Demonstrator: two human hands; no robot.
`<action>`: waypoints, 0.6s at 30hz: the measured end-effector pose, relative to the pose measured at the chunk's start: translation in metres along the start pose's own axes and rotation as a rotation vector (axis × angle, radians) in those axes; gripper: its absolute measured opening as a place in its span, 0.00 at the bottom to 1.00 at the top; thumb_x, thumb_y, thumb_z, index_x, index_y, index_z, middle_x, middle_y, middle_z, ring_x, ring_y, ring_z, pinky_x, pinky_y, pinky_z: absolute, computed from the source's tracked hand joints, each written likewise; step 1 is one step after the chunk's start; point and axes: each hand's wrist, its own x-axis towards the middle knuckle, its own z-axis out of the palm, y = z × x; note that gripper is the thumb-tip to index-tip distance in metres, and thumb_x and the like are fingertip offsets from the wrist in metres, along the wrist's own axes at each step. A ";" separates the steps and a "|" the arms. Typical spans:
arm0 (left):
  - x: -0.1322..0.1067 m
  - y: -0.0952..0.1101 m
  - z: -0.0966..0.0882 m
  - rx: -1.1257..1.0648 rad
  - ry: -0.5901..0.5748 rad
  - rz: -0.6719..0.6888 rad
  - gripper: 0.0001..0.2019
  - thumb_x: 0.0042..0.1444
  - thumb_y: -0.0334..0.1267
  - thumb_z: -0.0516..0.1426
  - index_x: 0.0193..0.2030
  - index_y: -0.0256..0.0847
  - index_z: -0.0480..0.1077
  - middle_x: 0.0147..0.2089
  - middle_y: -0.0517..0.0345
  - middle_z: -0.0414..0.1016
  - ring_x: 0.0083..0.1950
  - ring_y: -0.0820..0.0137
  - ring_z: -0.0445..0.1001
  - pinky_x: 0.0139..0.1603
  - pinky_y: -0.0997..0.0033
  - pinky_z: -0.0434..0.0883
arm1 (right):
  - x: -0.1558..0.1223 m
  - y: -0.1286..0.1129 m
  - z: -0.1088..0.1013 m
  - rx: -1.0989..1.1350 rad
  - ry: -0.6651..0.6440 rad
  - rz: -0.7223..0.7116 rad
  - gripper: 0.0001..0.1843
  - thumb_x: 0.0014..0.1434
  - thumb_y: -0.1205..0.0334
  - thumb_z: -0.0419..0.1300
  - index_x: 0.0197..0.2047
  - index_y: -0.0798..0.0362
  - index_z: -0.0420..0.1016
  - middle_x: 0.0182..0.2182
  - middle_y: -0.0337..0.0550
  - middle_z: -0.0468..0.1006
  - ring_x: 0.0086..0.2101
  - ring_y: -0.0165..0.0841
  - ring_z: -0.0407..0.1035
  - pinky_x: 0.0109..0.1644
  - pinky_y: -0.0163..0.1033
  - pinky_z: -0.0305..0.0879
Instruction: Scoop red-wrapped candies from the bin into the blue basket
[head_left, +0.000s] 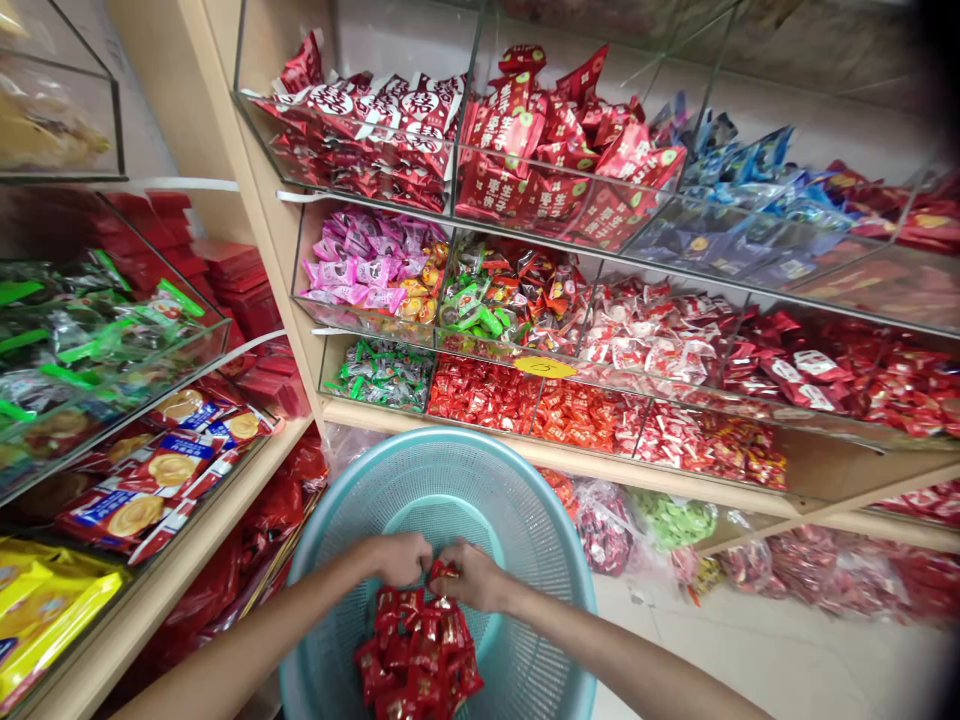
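Note:
A light-blue perforated plastic basket (352, 470) stands below me, and both of my hands are inside its rim. Red-wrapped candies (421, 655) form a heap in its near part, just below my hands; whether a clear bag surrounds them I cannot tell. My left hand (403, 558) is closed in a fist above the heap, and what it grips is hidden. Close beside it, my right hand (474, 578) is closed, fingers pinching a red-wrapped candy (442, 572) at the top of the heap. The two hands nearly touch.
Ahead, shelves of clear bins hold red packets (499, 130), purple candies (360, 262) and small red candies (480, 390). Biscuit packs (169, 465) lie on the left shelf. Bagged candies (604, 525) sit on the floor under the shelf, right of the basket.

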 end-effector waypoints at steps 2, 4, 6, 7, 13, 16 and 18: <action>0.000 -0.001 0.000 -0.015 -0.007 -0.006 0.10 0.46 0.25 0.54 0.35 0.36 0.72 0.31 0.59 0.74 0.32 0.72 0.70 0.34 0.70 0.68 | 0.001 0.004 -0.003 -0.013 -0.003 -0.008 0.08 0.47 0.58 0.64 0.28 0.53 0.74 0.25 0.36 0.69 0.30 0.29 0.63 0.33 0.33 0.57; -0.002 -0.004 0.000 -0.034 -0.014 -0.024 0.13 0.46 0.24 0.53 0.38 0.36 0.72 0.33 0.58 0.75 0.32 0.72 0.70 0.33 0.71 0.68 | 0.001 0.008 -0.006 -0.013 -0.021 -0.005 0.08 0.47 0.58 0.64 0.28 0.54 0.74 0.22 0.34 0.67 0.26 0.27 0.61 0.29 0.32 0.54; -0.003 -0.008 0.001 -0.056 -0.035 -0.053 0.17 0.45 0.23 0.51 0.41 0.36 0.72 0.31 0.58 0.75 0.30 0.72 0.71 0.29 0.73 0.67 | 0.002 0.010 -0.008 -0.011 -0.022 0.006 0.09 0.46 0.58 0.65 0.29 0.54 0.74 0.21 0.33 0.67 0.24 0.26 0.59 0.26 0.31 0.53; -0.004 -0.009 0.001 -0.067 -0.048 -0.068 0.18 0.45 0.23 0.50 0.42 0.36 0.71 0.29 0.58 0.75 0.29 0.71 0.71 0.27 0.74 0.66 | 0.002 0.010 -0.009 -0.013 -0.016 0.011 0.09 0.46 0.59 0.65 0.30 0.54 0.74 0.21 0.32 0.67 0.24 0.26 0.59 0.26 0.31 0.52; -0.007 -0.010 0.002 -0.105 -0.055 -0.090 0.21 0.42 0.24 0.49 0.44 0.34 0.71 0.28 0.57 0.75 0.29 0.69 0.72 0.22 0.76 0.64 | 0.004 0.010 -0.010 -0.044 0.042 0.009 0.09 0.44 0.60 0.68 0.29 0.53 0.75 0.29 0.37 0.69 0.32 0.30 0.62 0.35 0.33 0.57; -0.008 -0.009 0.001 -0.112 -0.041 -0.081 0.20 0.41 0.24 0.50 0.43 0.36 0.71 0.29 0.56 0.76 0.30 0.69 0.72 0.23 0.75 0.65 | 0.003 0.009 -0.012 -0.041 0.048 0.012 0.11 0.44 0.59 0.68 0.31 0.53 0.75 0.32 0.39 0.69 0.34 0.31 0.63 0.37 0.34 0.59; -0.008 -0.010 0.001 -0.115 -0.034 -0.074 0.20 0.41 0.24 0.50 0.42 0.37 0.71 0.30 0.57 0.76 0.30 0.69 0.72 0.24 0.75 0.66 | 0.003 0.009 -0.013 -0.033 0.050 0.005 0.11 0.44 0.59 0.68 0.32 0.53 0.75 0.33 0.39 0.69 0.35 0.31 0.63 0.39 0.34 0.60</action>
